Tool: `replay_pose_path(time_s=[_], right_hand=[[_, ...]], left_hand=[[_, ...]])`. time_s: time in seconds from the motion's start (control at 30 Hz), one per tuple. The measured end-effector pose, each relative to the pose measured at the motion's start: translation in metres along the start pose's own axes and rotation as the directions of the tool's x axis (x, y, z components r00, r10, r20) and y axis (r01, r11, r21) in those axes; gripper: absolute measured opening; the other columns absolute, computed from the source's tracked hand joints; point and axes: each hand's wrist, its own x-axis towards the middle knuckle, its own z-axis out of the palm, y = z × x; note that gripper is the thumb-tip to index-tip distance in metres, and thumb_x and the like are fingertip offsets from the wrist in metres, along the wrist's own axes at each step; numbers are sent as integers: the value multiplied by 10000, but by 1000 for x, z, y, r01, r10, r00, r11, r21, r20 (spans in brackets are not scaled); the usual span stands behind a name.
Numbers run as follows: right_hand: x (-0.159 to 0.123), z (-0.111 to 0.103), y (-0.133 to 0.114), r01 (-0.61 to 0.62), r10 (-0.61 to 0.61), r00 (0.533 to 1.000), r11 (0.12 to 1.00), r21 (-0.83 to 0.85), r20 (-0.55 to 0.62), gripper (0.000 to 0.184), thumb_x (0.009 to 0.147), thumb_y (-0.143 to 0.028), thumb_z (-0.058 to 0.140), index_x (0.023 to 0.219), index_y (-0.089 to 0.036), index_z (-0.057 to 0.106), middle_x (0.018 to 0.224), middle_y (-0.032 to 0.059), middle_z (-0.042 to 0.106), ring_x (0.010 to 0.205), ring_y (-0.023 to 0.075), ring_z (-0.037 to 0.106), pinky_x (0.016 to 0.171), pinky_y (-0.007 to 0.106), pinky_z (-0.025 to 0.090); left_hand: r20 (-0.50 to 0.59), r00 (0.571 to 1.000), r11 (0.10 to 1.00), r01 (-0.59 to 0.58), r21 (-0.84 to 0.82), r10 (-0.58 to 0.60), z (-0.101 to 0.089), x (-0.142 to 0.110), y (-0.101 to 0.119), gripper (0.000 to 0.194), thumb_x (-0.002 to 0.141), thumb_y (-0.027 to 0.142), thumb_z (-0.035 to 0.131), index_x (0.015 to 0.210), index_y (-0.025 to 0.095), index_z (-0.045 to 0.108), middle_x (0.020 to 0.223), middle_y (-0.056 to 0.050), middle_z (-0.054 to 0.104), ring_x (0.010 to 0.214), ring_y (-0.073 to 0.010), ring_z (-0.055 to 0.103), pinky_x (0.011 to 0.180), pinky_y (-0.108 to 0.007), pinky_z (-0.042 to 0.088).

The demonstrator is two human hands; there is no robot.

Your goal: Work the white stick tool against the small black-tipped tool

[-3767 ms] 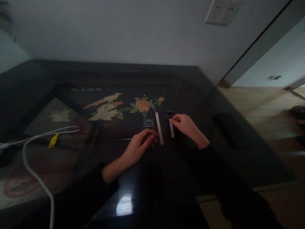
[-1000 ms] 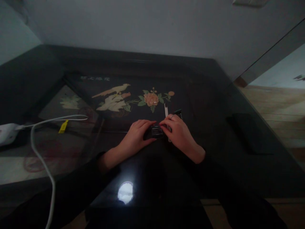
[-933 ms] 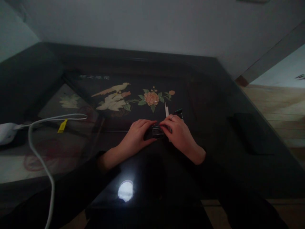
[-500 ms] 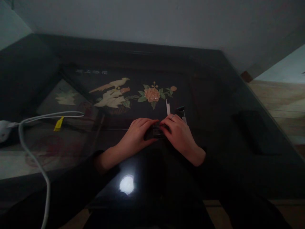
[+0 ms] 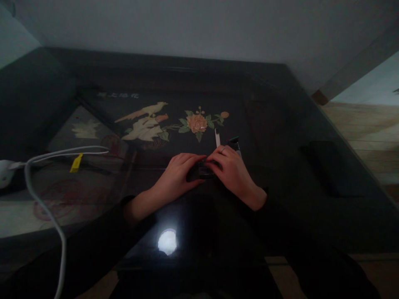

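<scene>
At the middle of the dark glossy table (image 5: 218, 232), a small dark box-like object (image 5: 205, 171) lies between my hands; its kind is too dim to make out. My left hand (image 5: 176, 174) grips its left side, thumb at the near edge and fingers at the far edge. Curled over its right part, my right hand (image 5: 232, 172) wears a ring and has its fingertips pressed on the top. Just beyond the right hand lie a slim white stick with a dark tip (image 5: 217, 137) and a razor-like thing with a black head (image 5: 234, 142), both partly hidden by that hand.
A white cable (image 5: 46, 207) with a yellow tag (image 5: 75, 163) runs along the left, from a white plug-like block (image 5: 6, 172). A flat black object (image 5: 335, 168) lies on the right. Bird and flower decoration (image 5: 197, 123) marks the tabletop, and a grey wall (image 5: 187, 29) stands behind.
The view has shifted slightly. Both hands keep nearly the same place on the small dark object, with the right fingers a touch further left over it.
</scene>
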Motion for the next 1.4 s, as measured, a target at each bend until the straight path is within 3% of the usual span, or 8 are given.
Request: replay_pose_path(time_s=[0.2,0.4,0.5,0.63,0.8,0.9,1.07,1.4], right_hand=[[-1,-13,-5,-117,135,991,930,349,-27,75,842,-162,645,772,-172,670,765,13,618,691,141,561,649,273,429],[-2,-20,-7,-403,240,915,592,698,325,195,756,-317,712,677,-161,625,582,-42,542,523,93,456,498,237,326],[-4,-20,-9,-477,254,879,478,738,404,235,715,-348,733,659,-157,609,552,-60,501,493,73,410,466,225,277],[-6,-21,-9,-549,235,834,444,708,499,263,709,-345,736,616,-156,578,530,-62,485,477,62,406,437,213,246],[-6,-22,-7,-626,196,778,324,710,597,279,724,-366,725,622,-156,571,523,-66,482,443,48,403,409,192,243],[-6,-22,-6,-585,207,811,280,761,547,175,784,-322,668,752,-152,650,618,-35,569,471,51,451,418,185,286],[-7,-18,-7,-406,192,913,315,858,361,158,748,-230,727,896,-180,706,757,-7,656,553,65,516,490,194,374],[-10,-16,-16,-304,101,952,362,881,288,122,721,-288,781,762,-193,716,763,-6,673,721,121,614,672,248,467]], left_hand=[[-66,998,994,14,-112,-21,-5,1,5,413,831,317,661,1213,200,557,1186,-105,613,1113,-243,568,949,-408,469],[-162,987,991,-35,-126,14,-13,-1,12,193,851,276,635,1026,195,638,987,-62,698,947,-206,637,864,-356,498],[-167,982,984,-115,-134,92,-13,-3,12,151,861,277,631,978,182,647,916,-57,704,881,-184,649,818,-322,507],[-175,969,967,-202,-156,175,-12,-3,11,137,872,293,625,912,166,653,786,-33,680,755,-145,645,702,-260,514],[-132,980,963,-177,-205,152,-12,-4,12,231,868,376,620,809,156,656,701,-26,672,647,-126,639,604,-224,504],[-177,982,962,-105,-253,61,-13,-5,14,238,845,385,648,774,159,667,680,-20,691,604,-117,633,575,-209,489],[-211,968,916,44,-399,-139,-14,-5,16,234,809,392,684,807,159,695,647,-10,698,533,-110,605,522,-208,473],[-144,990,921,-60,-384,5,-15,-5,18,341,810,492,651,737,161,689,647,-24,694,564,-120,617,538,-219,482]])
